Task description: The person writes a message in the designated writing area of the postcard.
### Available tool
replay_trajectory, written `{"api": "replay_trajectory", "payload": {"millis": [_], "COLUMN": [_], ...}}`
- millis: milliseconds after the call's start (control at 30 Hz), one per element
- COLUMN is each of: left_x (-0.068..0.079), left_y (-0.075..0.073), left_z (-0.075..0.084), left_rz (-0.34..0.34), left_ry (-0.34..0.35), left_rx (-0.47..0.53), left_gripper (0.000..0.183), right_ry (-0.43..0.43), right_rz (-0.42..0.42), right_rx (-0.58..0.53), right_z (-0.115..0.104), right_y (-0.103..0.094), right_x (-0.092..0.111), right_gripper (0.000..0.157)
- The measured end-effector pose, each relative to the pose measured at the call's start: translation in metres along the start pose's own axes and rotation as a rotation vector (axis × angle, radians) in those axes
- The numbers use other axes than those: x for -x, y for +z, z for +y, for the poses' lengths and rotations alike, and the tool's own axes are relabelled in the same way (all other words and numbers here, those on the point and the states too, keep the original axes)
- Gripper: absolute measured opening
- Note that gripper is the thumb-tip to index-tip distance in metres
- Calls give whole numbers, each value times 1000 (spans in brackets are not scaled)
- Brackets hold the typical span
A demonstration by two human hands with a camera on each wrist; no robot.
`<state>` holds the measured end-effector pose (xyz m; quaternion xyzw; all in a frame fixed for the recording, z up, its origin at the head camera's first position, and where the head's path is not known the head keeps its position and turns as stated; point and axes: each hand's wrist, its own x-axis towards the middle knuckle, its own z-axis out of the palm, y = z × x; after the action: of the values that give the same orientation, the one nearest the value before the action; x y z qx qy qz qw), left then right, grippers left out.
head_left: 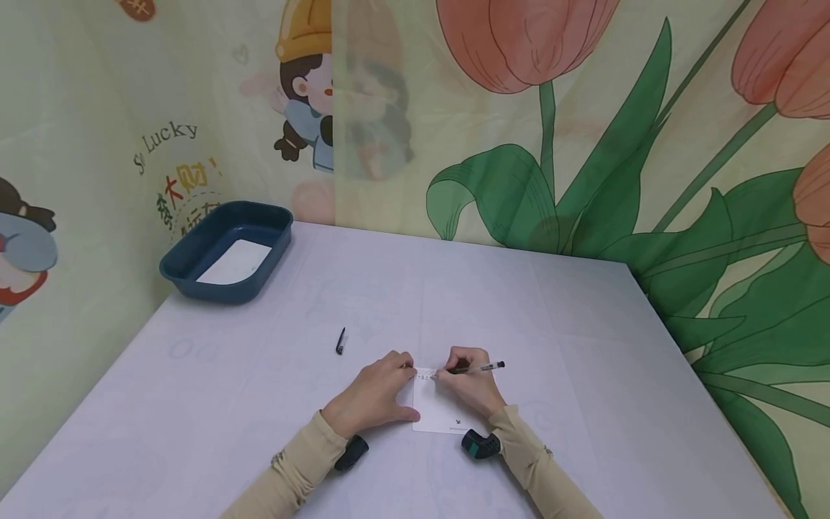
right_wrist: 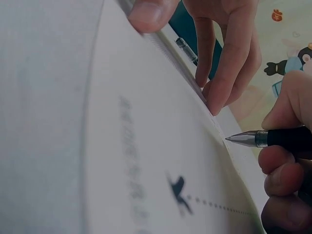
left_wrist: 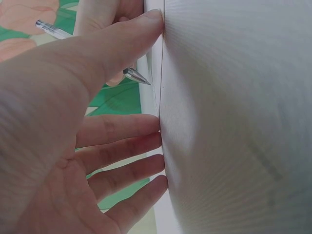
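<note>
- Right hand [head_left: 476, 389] pinches the pen [head_left: 488, 367] in its grip, lower centre of the head frame.
- Paper [head_left: 433, 409] lies under the tip.
- Left hand [head_left: 372, 393], grip spread, touches its left edge.

right hand [head_left: 476, 389] grips pen [head_left: 489, 366] over paper [head_left: 433, 407] | left hand [head_left: 376, 393] touches paper | cap [head_left: 340, 342] apart | basin [head_left: 217, 292] far left
</note>
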<state>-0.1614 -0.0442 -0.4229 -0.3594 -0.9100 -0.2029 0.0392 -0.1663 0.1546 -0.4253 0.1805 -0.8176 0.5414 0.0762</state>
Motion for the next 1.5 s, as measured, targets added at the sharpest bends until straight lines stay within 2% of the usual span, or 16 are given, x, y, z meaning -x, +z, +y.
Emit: {"api": "replay_trajectory", "payload": {"millis": [400,767,1033,1500], "left_x": [1,0,0,0], "left_y": [0,1,1,2], "left_z": [0,0,-1,-2], "left_rz": [-3,6,12,8], "left_ry": [1,7,8,10], "left_rx": [11,1,-3,-7], "left_gripper": [49,50,49,49], "right_ry": [-1,8,10,-1], "right_rz": [-7,-29,3,1], "right_rx": [17,-25,-13,-9], "right_z": [0,1,-1,-2], "right_y": [0,-1,-1,0], "right_x": [-1,0,-1,-1], "right_gripper": [21,21,19,19]}}
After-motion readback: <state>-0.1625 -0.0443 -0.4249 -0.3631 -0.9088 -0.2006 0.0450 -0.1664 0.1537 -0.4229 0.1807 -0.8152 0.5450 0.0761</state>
